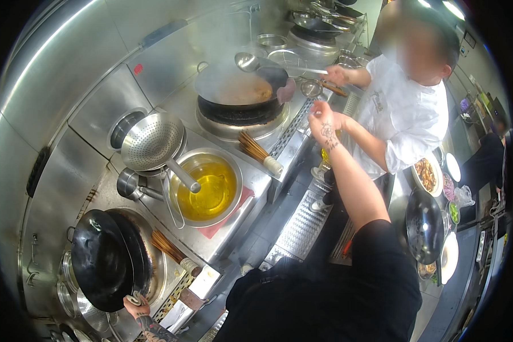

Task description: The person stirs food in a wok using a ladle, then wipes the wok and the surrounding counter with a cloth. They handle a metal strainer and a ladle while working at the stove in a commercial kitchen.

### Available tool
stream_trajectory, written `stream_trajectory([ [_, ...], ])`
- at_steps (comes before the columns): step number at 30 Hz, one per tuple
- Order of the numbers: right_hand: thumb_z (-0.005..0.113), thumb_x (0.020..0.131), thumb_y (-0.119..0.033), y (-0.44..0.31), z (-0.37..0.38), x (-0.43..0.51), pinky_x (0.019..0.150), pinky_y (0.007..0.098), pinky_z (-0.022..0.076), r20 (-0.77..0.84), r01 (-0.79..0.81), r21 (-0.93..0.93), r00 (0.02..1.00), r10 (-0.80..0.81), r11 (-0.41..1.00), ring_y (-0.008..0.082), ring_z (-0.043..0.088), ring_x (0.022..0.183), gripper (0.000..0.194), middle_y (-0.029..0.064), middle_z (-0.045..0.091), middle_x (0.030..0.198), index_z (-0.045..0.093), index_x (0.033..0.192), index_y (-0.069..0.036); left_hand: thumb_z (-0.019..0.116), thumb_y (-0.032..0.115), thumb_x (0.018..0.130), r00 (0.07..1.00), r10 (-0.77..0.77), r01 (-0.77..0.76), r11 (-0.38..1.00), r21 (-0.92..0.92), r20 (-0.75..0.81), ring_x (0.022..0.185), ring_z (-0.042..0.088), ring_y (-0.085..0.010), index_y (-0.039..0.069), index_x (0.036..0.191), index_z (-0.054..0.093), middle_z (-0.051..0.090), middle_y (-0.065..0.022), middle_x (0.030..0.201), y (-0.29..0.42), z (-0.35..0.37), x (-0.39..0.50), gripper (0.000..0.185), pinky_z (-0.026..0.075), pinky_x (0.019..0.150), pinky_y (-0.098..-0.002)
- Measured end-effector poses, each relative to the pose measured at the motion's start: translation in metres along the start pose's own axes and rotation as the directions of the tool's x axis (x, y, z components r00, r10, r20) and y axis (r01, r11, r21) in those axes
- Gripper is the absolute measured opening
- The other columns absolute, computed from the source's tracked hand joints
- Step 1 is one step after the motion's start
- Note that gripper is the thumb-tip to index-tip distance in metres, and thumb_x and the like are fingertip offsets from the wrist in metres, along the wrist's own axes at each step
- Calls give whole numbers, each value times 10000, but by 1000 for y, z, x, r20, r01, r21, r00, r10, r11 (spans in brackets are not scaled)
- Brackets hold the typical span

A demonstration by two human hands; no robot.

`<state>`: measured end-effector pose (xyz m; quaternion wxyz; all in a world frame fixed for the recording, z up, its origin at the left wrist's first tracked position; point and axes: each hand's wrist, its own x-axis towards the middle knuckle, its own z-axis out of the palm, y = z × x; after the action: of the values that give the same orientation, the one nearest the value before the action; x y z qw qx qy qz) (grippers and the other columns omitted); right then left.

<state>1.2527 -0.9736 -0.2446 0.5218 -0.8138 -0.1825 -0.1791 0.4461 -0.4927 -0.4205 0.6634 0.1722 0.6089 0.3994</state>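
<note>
At the lower left my left hand [137, 308] grips a folded cloth [134, 298] against the near rim of a black wok [100, 260]. That wok is tilted on the front burner ring [156, 265], and its inside shows no food. My right hand [323, 122] is raised at the centre right with its fingers curled. Whether it pinches anything small is hidden. Right beside it, a co-worker's forearm [367, 139] reaches in, the hand mostly covered by mine. The co-worker's other hand [337, 76] holds a ladle [247, 62] above a steaming wok [213, 87] with food in it.
A steel basin of yellow oil [235, 171] sits between the burners, with a perforated strainer [151, 139] overlapping it. Bamboo wok brushes [258, 151] [175, 252] lie along the stove edge. A counter behind the co-worker bears a black wok [425, 226] and a dish of food [426, 175].
</note>
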Motion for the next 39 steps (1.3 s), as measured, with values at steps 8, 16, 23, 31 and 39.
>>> stream_trajectory([
  [8, 831, 611, -327, 28, -38, 47, 829, 499, 399, 303, 535, -709, 819, -487, 460, 349, 482, 1045, 522, 148, 576, 1141, 615, 1047, -138, 522, 489, 911, 987, 36, -47, 997, 63, 159, 875, 606, -138, 241, 963, 615, 631, 67, 957, 16, -36, 19, 269, 508, 743, -310],
  [16, 625, 829, -244, -34, -38, 4, 909, 458, 415, 537, 534, -788, 840, -82, 307, 310, 524, 1145, 203, 81, 641, 1136, 692, 981, -128, 594, 323, 888, 990, 138, -132, 980, -150, 32, 785, 662, -190, 204, 832, 641, 662, 28, 822, 19, -37, -30, 139, 558, 639, -378],
  [23, 662, 893, -314, -138, -98, -23, 888, 480, 373, 633, 723, -639, 688, -356, 261, 326, 586, 997, 256, 139, 662, 998, 606, 920, -65, 833, 179, 688, 647, 663, -457, -59, 887, 377, 810, 680, -273, 61, 955, 653, 706, -132, 900, -13, 8, -35, 343, 553, 713, -388],
  [31, 722, 867, -140, -259, 1, -127, 668, 499, 502, 743, 726, -258, 571, -349, 637, 435, 628, 718, 228, 222, 628, 758, 559, 916, 11, 621, 134, 845, 977, 178, -192, 975, -115, -117, 770, 658, -255, 19, 973, 674, 664, -108, 896, -15, 15, -19, 180, 556, 651, -410],
  [39, 643, 966, -192, -302, 109, -305, 562, 284, 485, 925, -121, -153, -367, 99, 981, 100, 599, 660, 230, 20, 606, 751, 586, 1099, -13, 588, 128, 868, 976, 206, -216, 924, -316, -67, 714, 634, -216, 12, 995, 638, 632, -75, 856, -8, 13, -42, 179, 553, 613, -381],
])
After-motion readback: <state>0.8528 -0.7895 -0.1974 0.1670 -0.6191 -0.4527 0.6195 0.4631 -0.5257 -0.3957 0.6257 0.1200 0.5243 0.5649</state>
